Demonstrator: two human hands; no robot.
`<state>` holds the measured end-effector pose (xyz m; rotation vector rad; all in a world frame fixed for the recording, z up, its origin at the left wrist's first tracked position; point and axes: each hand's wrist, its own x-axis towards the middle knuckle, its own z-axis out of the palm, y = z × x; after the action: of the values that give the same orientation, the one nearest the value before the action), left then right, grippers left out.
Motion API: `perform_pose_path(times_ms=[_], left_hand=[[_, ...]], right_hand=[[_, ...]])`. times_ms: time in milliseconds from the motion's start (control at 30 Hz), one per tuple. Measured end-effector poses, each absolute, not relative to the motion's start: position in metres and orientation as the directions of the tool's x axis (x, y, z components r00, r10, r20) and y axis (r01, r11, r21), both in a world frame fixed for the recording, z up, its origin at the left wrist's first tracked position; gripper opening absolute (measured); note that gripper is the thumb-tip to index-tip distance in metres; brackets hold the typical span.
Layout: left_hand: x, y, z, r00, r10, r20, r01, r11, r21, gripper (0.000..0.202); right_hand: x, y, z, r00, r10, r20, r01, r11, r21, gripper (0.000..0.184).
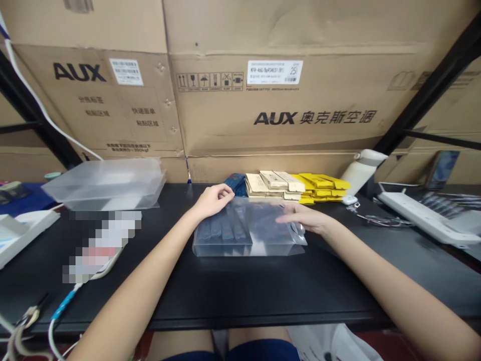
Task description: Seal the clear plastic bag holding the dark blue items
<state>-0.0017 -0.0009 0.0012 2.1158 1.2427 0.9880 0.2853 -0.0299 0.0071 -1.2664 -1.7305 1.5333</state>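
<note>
A clear plastic bag [263,228] lies on the black table in front of me, with several dark blue packets [221,225] side by side in its left part. My left hand [215,199] is at the bag's far left edge, fingers curled closed on it; the fingertips are partly hidden. At the other end my right hand [302,216] grips the bag's right side, thumb on top and the other fingers mostly out of sight. Just behind the bag are a dark blue packet stack [235,184], cream packets [274,184] and yellow packets [321,186].
A translucent plastic tray [108,183] and a blurred-out phone [103,250] on a cable are at left. Toward the right stand a white bottle [363,170], a cord with a white tag [350,200] and a power strip [428,218]. Cardboard [285,30] walls the back.
</note>
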Motion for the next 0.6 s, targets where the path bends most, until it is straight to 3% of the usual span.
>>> perform_pose_path(times_ms=[100, 267, 467, 600], left_hand=[[-0.002, 0.0, 0.0, 0.318, 0.886, 0.338, 0.534, -0.462, 0.708, 0.021], [-0.002, 0.001, 0.0, 0.326, 0.882, 0.341, 0.541, -0.47, 0.697, 0.021], [-0.002, -0.001, 0.001, 0.328, 0.88, 0.343, 0.549, -0.473, 0.689, 0.021], [-0.001, -0.001, 0.001, 0.324, 0.882, 0.343, 0.537, -0.47, 0.7, 0.021]], right_hand=[[0.284, -0.027, 0.002, -0.407, 0.883, -0.233, 0.248, -0.139, -0.959, 0.047], [0.285, -0.023, 0.001, -0.365, 0.907, -0.209, 0.225, -0.132, -0.965, 0.025], [0.284, -0.026, -0.002, -0.339, 0.903, -0.264, 0.247, -0.186, -0.951, 0.023], [0.282, -0.024, -0.007, -0.266, 0.947, -0.182, 0.213, -0.127, -0.969, 0.03]])
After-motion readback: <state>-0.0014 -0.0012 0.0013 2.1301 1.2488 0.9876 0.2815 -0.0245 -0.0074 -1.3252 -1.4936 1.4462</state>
